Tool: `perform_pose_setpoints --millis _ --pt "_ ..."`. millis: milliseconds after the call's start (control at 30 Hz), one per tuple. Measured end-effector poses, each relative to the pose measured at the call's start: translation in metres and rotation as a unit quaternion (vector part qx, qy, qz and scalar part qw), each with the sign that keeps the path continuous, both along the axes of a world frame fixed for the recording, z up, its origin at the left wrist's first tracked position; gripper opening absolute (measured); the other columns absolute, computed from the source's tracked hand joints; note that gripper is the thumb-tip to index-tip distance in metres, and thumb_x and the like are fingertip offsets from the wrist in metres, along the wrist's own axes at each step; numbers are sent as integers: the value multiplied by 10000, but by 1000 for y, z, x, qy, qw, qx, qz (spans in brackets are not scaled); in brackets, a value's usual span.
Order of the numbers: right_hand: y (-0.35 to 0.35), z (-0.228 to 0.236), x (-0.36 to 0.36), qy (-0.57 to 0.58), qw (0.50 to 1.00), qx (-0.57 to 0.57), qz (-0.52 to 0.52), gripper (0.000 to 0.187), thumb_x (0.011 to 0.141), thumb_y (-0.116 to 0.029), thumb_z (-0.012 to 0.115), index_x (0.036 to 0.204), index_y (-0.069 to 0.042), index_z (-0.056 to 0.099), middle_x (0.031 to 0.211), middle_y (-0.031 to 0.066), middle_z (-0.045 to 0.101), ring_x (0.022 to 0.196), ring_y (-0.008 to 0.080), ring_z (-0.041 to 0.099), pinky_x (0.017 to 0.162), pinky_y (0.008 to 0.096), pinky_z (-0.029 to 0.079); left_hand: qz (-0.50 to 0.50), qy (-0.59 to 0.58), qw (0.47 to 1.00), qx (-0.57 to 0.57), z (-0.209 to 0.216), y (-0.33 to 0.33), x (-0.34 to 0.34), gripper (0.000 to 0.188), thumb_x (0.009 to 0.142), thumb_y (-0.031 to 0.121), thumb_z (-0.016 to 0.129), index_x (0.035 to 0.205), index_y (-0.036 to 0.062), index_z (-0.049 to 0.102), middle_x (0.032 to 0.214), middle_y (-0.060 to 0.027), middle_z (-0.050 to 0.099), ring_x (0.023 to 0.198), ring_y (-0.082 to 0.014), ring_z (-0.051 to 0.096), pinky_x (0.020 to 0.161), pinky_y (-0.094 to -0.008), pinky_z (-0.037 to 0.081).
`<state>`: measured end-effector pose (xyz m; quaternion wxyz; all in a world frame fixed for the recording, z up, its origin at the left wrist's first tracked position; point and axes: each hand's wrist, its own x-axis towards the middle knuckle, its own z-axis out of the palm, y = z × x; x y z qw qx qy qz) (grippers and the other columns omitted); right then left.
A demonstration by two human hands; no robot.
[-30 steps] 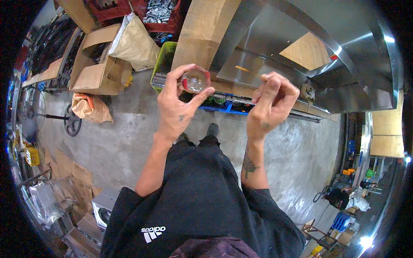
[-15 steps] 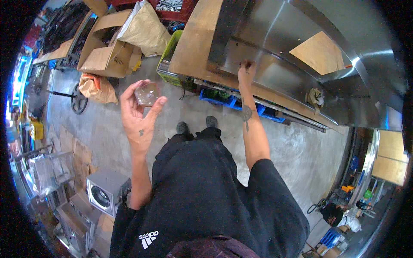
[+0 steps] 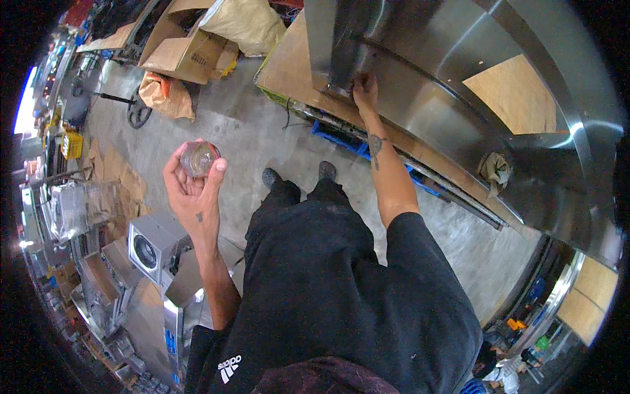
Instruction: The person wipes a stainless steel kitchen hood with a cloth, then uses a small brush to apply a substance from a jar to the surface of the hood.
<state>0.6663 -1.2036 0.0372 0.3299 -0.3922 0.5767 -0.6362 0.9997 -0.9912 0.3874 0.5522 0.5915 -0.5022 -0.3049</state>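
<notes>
My left hand (image 3: 194, 192) is raised over the floor, thumb and fingers wrapped round a small clear round jar (image 3: 199, 159). The jar has a reddish edge and something pale or see-through inside. Out ahead to the right, my right hand (image 3: 365, 94) is at the inner corner of a large shiny bent sheet-metal piece (image 3: 420, 95). Its fingers are curled together close to the metal. Whatever they pinch, if anything, is too dark and small to make out. The metal piece lies on a wood-topped workbench (image 3: 287, 73).
A crumpled cloth (image 3: 494, 172) rests on the sheet metal. Blue crates (image 3: 341, 141) stand under the workbench. An open cardboard box (image 3: 180, 56), a pale sack (image 3: 246, 26) and an orange-brown bag (image 3: 167, 95) are ahead left. A grey metal box with a round opening (image 3: 154, 243) stands near my left arm.
My right hand has moved slightly left along the metal, toward its corner. The left hand, still holding the jar, is lower and further left. The whole view has shifted.
</notes>
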Motion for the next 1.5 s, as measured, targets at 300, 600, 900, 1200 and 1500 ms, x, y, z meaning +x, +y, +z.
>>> perform_pose_setpoints --millis 300,600,900,1200,1500 --pt "-11 -12 2 24 999 -12 23 198 1077 -212 632 1051 -44 529 822 61 633 618 135 618 543 326 487 42 1 999 29 8 6 -20 622 905 -21 808 1423 -22 464 1401 -205 598 1281 -246 605 1092 -370 517" --pt "-15 -25 3 120 993 0 15 250 1083 -251 618 1070 -15 537 856 65 631 568 146 646 477 311 466 27 -3 1000 10 -4 0 -26 618 899 -18 818 1412 -16 473 1383 -195 614 1256 -231 620 1073 -359 530" --pt "-15 -25 0 186 982 29 4 290 1084 -291 617 1080 -5 568 875 80 662 591 153 672 498 320 495 26 -3 999 26 -2 -10 -32 635 899 -7 824 1420 -18 462 1382 -197 609 1264 -235 617 1077 -359 531" --pt "-12 -30 7 163 986 -10 -22 279 1073 -271 637 1113 0 583 881 81 673 591 169 676 554 343 527 22 5 999 29 -4 -18 -32 654 894 5 834 1426 -17 454 1377 -196 606 1254 -234 620 1078 -362 530" --pt "-15 -36 5 171 985 5 -36 315 1070 -317 645 1058 -15 556 848 85 680 591 164 679 560 347 526 -2 9 1000 28 -6 -24 -34 665 895 3 831 1432 -24 440 1368 -198 607 1248 -235 623 1075 -364 529"
